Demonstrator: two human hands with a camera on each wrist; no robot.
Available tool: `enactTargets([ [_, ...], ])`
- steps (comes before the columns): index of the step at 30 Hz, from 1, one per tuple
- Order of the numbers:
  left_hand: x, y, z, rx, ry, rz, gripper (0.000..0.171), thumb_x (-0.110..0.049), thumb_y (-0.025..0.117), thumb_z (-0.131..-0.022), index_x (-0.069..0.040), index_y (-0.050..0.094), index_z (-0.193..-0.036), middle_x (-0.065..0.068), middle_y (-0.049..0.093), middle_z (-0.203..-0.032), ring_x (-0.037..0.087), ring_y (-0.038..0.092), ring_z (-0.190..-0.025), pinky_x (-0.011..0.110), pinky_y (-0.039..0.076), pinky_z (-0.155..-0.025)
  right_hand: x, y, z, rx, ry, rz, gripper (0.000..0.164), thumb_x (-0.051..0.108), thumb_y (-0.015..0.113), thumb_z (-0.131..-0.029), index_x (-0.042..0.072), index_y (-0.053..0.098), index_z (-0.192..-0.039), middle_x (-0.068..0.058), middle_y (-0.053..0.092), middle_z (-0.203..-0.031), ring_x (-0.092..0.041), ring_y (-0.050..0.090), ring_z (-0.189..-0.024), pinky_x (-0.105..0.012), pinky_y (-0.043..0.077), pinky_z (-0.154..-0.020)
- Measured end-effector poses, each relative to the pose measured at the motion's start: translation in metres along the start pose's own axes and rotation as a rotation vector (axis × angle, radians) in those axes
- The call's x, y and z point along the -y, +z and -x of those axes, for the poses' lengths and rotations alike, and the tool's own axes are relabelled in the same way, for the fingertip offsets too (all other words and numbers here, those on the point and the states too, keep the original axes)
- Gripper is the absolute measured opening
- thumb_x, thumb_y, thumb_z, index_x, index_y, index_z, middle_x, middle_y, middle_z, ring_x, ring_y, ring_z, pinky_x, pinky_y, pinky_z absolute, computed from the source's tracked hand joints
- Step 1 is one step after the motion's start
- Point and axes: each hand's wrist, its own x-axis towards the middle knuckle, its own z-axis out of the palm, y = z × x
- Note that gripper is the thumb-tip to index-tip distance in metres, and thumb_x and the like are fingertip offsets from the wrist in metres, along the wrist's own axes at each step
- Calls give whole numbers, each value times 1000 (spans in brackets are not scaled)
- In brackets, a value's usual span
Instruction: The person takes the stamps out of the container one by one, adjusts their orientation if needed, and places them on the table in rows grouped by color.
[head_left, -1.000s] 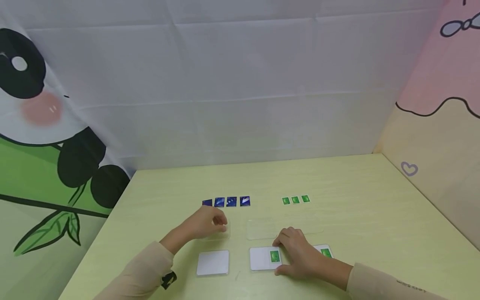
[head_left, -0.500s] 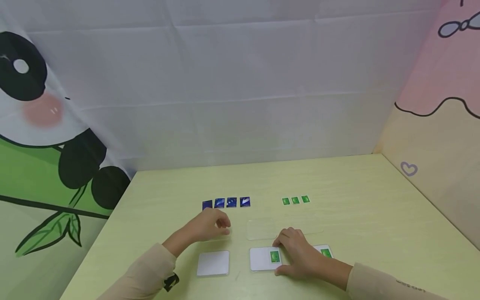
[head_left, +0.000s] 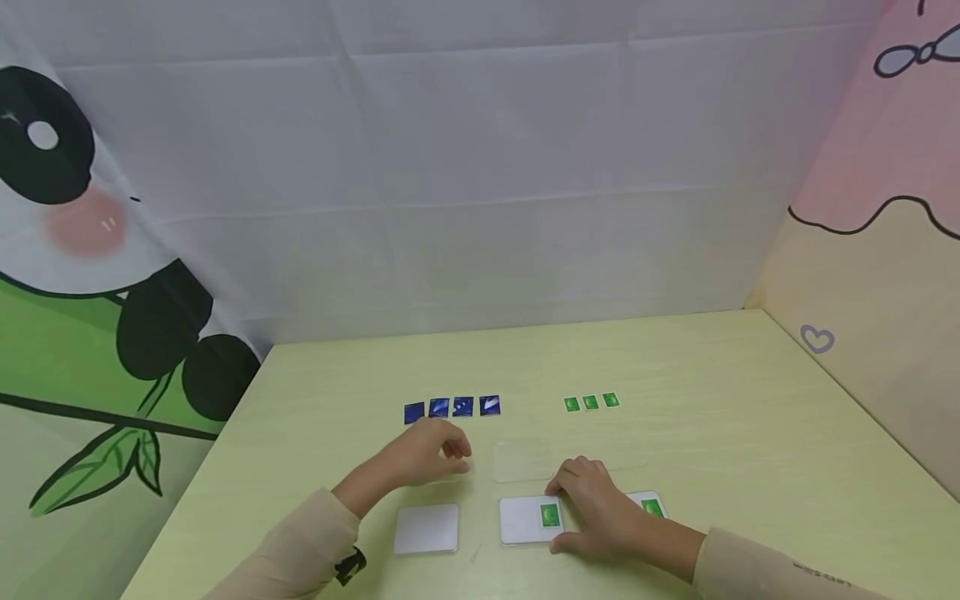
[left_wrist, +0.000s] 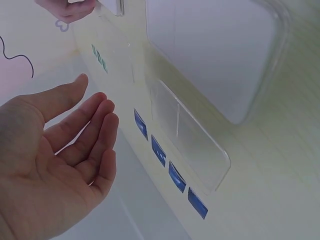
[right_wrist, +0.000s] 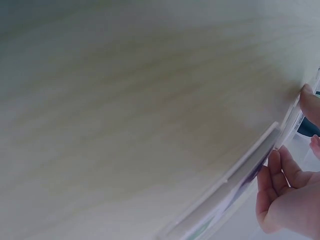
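Note:
My left hand (head_left: 427, 452) hovers over the table below the row of blue picture squares (head_left: 462, 406), its fingers loosely bent. In the left wrist view, nothing lies between its fingers (left_wrist: 107, 125), and a clear plate (left_wrist: 187, 137) lies beyond them. My right hand (head_left: 596, 510) grips the right end of a clear-rimmed white card (head_left: 520, 521), thumb at the near edge and fingers at the far edge. A green stamp (head_left: 551, 516) sits on that card's right part. Another white card with a green stamp (head_left: 652, 507) is partly hidden behind this hand.
A plain white card (head_left: 426, 529) lies at the left front. Behind the gripped card is a transparent plate (head_left: 522, 461). Three small green stamps (head_left: 591, 402) form a row at the back right. A white cloth wall (head_left: 480, 183) stands behind the table (head_left: 712, 400).
My left hand has drifted a little to the right and nearer to me, uncovering more of the leftmost blue square. My right hand stays in place on the card.

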Motion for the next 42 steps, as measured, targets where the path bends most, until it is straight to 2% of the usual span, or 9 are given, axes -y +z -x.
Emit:
enactTargets([
  [11,-3,5,-3,8,3,9,16,-14,69,-87,-3,70,-98,6,70,-95,19,63,-90,37,52,-81,2,-1,-1,15,18,2,55,46,80,-72,11,62,-109,6,57,-106,-9,46,-101,-39,36,-96],
  [20,-5,13,-7,28,8,7,16,-16,70,-86,-5,71,-97,3,71,-94,16,63,-89,33,52,-80,1,0,0,37,46,3,55,45,81,-71,10,62,-109,6,57,-106,-10,46,-102,-39,37,-97],
  [37,-16,25,-10,55,12,19,17,-18,72,-84,-6,71,-97,0,70,-91,12,61,-85,26,51,-78,1,0,-1,40,57,8,55,45,81,-70,12,62,-109,7,56,-105,-10,46,-102,-40,37,-98],
  [42,-20,31,-12,81,-1,25,15,-18,73,-83,-8,72,-95,-1,70,-89,9,60,-83,24,50,-76,0,0,-1,33,50,7,55,45,81,-70,12,62,-109,7,56,-105,-10,46,-102,-40,36,-97],
])
